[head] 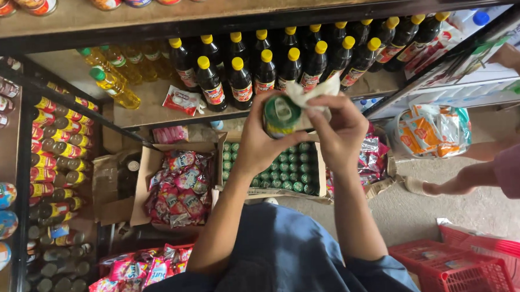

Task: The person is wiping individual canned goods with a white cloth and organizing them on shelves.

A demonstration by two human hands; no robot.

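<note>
Shop shelving fills the far side of the view, with a row of dark bottles point(280, 62) capped in yellow standing on a wooden shelf point(155, 112) and a few bottles of yellow oil point(111, 79) to their left. Just near of that row, the left hand point(260, 143) is wrapped around a green can point(281, 115), top end facing up, fingers closed on its side. The right hand point(340, 131) presses a pale cloth point(313, 95) against the can's right edge, fingers bunched on the fabric; it may be wiping the lid, though the contact point is partly hidden. Below the hands, an open carton point(272, 168) holds more green cans. Left of it sits a box of red snack packets point(178, 186), and a red basket point(454, 266) lies near right
</note>
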